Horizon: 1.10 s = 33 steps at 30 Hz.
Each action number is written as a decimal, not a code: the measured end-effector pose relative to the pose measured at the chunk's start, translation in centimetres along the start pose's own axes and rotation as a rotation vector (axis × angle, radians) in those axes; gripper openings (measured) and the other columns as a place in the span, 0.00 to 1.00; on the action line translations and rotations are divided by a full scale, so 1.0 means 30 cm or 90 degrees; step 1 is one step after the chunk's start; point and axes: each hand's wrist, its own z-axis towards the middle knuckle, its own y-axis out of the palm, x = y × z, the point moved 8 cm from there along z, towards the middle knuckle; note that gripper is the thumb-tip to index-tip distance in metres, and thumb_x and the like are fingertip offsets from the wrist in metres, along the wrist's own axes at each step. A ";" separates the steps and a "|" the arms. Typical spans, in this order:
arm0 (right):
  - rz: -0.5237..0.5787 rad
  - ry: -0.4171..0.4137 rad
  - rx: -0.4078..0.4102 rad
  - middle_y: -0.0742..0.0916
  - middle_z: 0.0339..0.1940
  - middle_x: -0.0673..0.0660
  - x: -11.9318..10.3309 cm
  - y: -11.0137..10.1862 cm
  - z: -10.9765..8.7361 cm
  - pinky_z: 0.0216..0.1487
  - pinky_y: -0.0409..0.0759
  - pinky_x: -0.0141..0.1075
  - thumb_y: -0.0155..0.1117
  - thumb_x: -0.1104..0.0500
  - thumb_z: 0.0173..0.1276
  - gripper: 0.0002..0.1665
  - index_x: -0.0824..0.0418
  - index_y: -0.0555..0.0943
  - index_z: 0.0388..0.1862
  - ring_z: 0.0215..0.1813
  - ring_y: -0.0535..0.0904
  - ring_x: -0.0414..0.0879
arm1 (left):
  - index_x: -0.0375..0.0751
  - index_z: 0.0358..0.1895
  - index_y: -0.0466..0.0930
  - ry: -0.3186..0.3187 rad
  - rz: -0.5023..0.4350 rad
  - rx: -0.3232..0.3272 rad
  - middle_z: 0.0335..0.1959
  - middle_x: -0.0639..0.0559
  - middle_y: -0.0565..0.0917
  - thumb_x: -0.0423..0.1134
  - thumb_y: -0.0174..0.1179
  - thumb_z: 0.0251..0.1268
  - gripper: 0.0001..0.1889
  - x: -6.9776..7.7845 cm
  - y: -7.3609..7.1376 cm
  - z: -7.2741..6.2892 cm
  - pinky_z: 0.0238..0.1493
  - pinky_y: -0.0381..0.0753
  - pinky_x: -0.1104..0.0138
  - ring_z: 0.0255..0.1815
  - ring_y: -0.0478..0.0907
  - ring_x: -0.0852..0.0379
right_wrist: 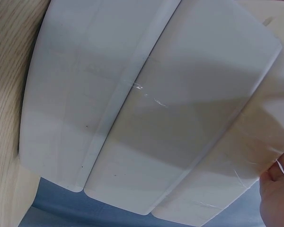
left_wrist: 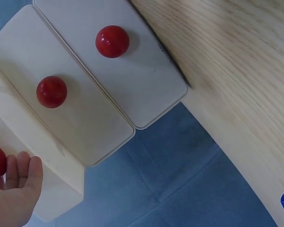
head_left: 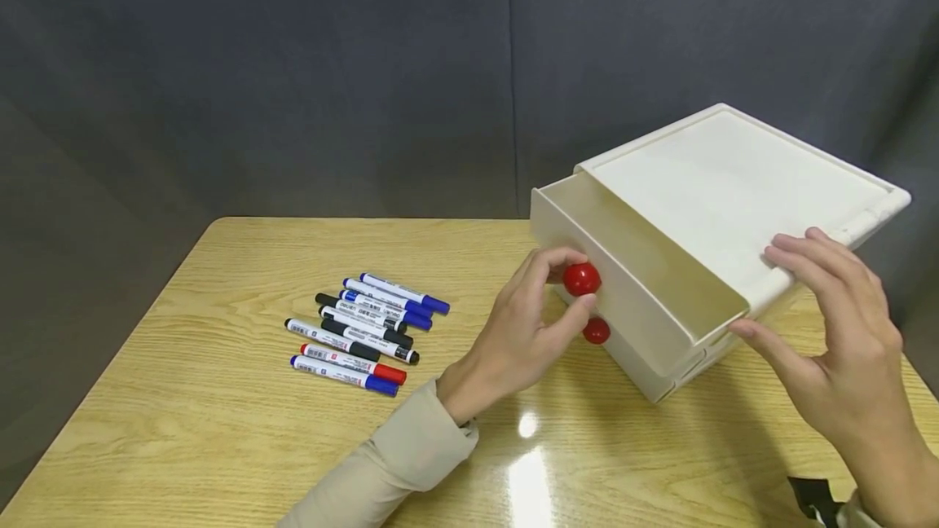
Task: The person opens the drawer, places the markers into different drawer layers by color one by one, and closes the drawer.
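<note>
A white drawer unit stands angled on the right side of the table. Its top drawer is partly pulled out. My left hand pinches the red round knob on that drawer between thumb and fingers. A second red knob shows just below; the left wrist view shows two lower drawers, with a middle knob and a bottom knob. My right hand rests on the unit's near top edge, fingers spread on top and thumb at the front corner.
Several whiteboard markers with blue, black and red caps lie in a loose row on the wooden table, left of the unit. A dark grey curtain hangs behind the table.
</note>
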 end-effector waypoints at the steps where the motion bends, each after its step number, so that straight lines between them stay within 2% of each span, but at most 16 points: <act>1: 0.000 0.001 -0.001 0.85 0.59 0.59 -0.001 0.000 0.000 0.77 0.62 0.37 0.61 0.30 0.62 0.48 0.78 0.79 0.49 0.72 0.71 0.43 | 0.34 0.61 0.67 0.001 -0.001 0.000 0.50 0.45 0.78 0.34 0.57 0.70 0.20 0.001 -0.001 -0.001 0.58 0.80 0.63 0.53 0.77 0.52; 7: 0.002 0.004 -0.002 0.85 0.60 0.56 0.003 -0.001 0.000 0.77 0.62 0.37 0.61 0.30 0.62 0.49 0.78 0.79 0.49 0.72 0.71 0.43 | 0.34 0.61 0.67 0.002 -0.006 0.005 0.52 0.43 0.78 0.33 0.57 0.69 0.20 0.003 -0.011 -0.011 0.61 0.78 0.68 0.54 0.78 0.51; 11: 0.002 0.004 -0.003 0.84 0.60 0.55 0.004 -0.002 0.001 0.77 0.62 0.37 0.61 0.30 0.62 0.49 0.78 0.79 0.49 0.72 0.71 0.42 | 0.34 0.62 0.67 -0.017 -0.012 0.007 0.53 0.44 0.78 0.34 0.57 0.70 0.20 -0.002 -0.019 -0.020 0.62 0.78 0.67 0.55 0.78 0.51; 19: 0.004 -0.003 0.000 0.85 0.58 0.63 0.030 -0.009 -0.011 0.77 0.63 0.40 0.63 0.30 0.61 0.48 0.76 0.80 0.50 0.72 0.72 0.47 | 0.35 0.62 0.67 -0.032 -0.003 -0.007 0.53 0.45 0.78 0.35 0.57 0.71 0.20 0.000 -0.035 -0.037 0.61 0.79 0.66 0.56 0.77 0.52; 25: 0.003 -0.003 -0.007 0.85 0.58 0.63 0.045 -0.009 -0.018 0.78 0.63 0.41 0.64 0.30 0.60 0.47 0.74 0.81 0.51 0.72 0.72 0.51 | 0.36 0.62 0.67 -0.031 0.013 -0.022 0.54 0.47 0.78 0.34 0.57 0.71 0.20 0.003 -0.052 -0.051 0.62 0.78 0.64 0.56 0.77 0.53; 28: -0.002 -0.006 -0.007 0.85 0.58 0.63 0.035 -0.008 -0.013 0.78 0.63 0.40 0.63 0.29 0.60 0.48 0.75 0.81 0.50 0.72 0.72 0.49 | 0.37 0.63 0.67 -0.030 0.021 -0.030 0.53 0.48 0.77 0.35 0.57 0.72 0.20 0.003 -0.057 -0.056 0.63 0.78 0.64 0.57 0.77 0.54; 33: -0.003 0.000 -0.005 0.85 0.60 0.56 0.008 -0.006 -0.001 0.78 0.63 0.38 0.62 0.29 0.61 0.48 0.77 0.80 0.49 0.72 0.71 0.43 | 0.37 0.62 0.67 -0.025 0.023 -0.031 0.53 0.48 0.78 0.35 0.57 0.72 0.19 0.003 -0.066 -0.066 0.63 0.78 0.65 0.57 0.77 0.54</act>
